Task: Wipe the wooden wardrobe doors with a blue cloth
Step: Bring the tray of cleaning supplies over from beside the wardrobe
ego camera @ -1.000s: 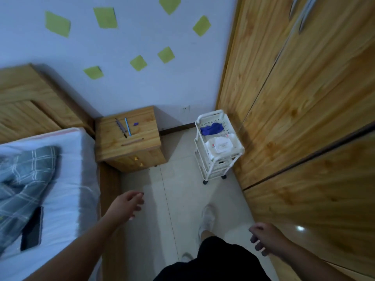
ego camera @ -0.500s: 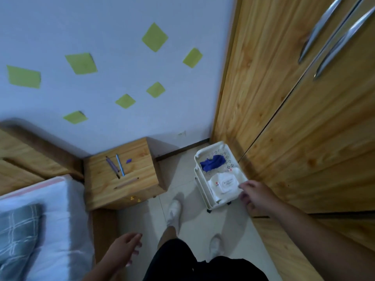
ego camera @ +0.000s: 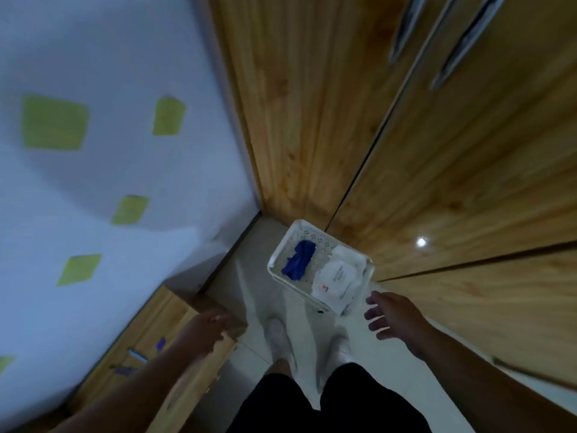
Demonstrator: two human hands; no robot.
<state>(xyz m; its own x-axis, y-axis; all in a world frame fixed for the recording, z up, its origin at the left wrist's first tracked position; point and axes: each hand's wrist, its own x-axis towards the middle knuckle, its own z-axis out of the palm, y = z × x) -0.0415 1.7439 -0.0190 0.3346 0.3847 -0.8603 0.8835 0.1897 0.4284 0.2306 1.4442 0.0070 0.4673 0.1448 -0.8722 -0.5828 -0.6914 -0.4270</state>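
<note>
I see the crumpled blue cloth (ego camera: 298, 260) lying in the white perforated plastic cart tray (ego camera: 282, 246) beside the wooden wardrobe doors (ego camera: 452, 157), my right hand (ego camera: 395, 314) spread empty near it, my blurred left hand (ego camera: 204, 331) holding nothing.

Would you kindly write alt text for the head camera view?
A person's open right hand reaches toward a white cart holding a blue cloth and a white pack, beside wooden wardrobe doors. The left hand hangs empty over a wooden nightstand.
</note>
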